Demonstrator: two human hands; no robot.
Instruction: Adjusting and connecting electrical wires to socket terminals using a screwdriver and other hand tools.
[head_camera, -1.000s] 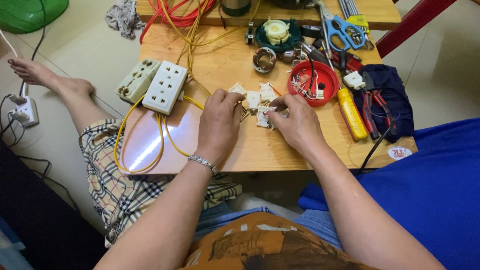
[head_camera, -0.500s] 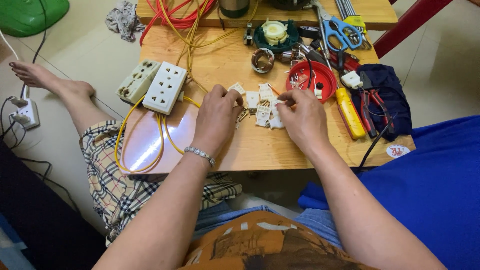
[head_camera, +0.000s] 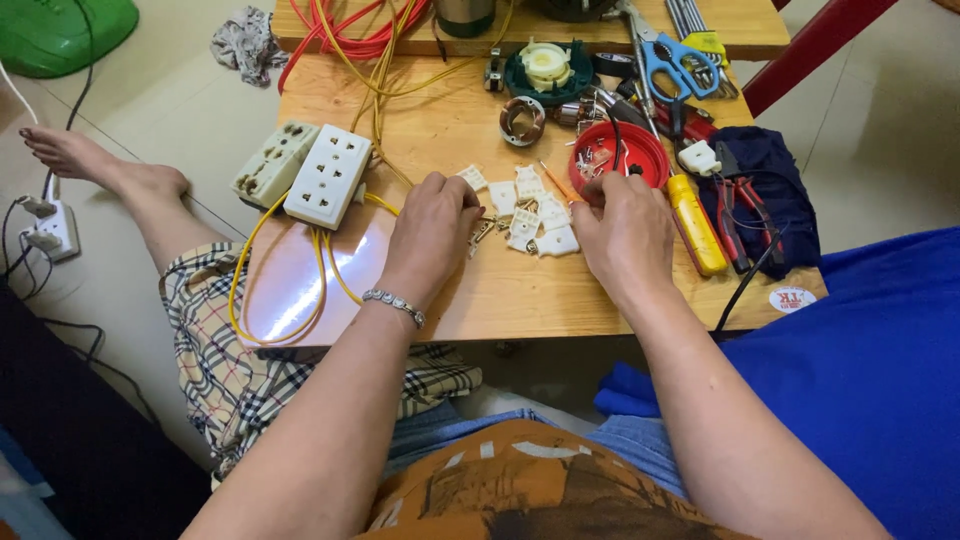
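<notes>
Step, as I read it: sorting small parts mid-desk. Wooden desk (head_camera: 470, 300), largest first: white socket blocks (head_camera: 310, 172) on yellow wire near left edge, red lid (head_camera: 622, 152) of bits toward right edge, white plastic pieces (head_camera: 530, 215) at centre. Left hand (head_camera: 432, 230) curled beside the pieces; grip unclear. Right hand (head_camera: 625, 235) fingers bent, pinching something thin, can't tell what. Next move calls for fine fingertip pickup.

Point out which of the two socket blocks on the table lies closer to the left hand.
The whiter socket block, lying nearer the left hand; the yellowed block sits beyond it, farther left.
</notes>
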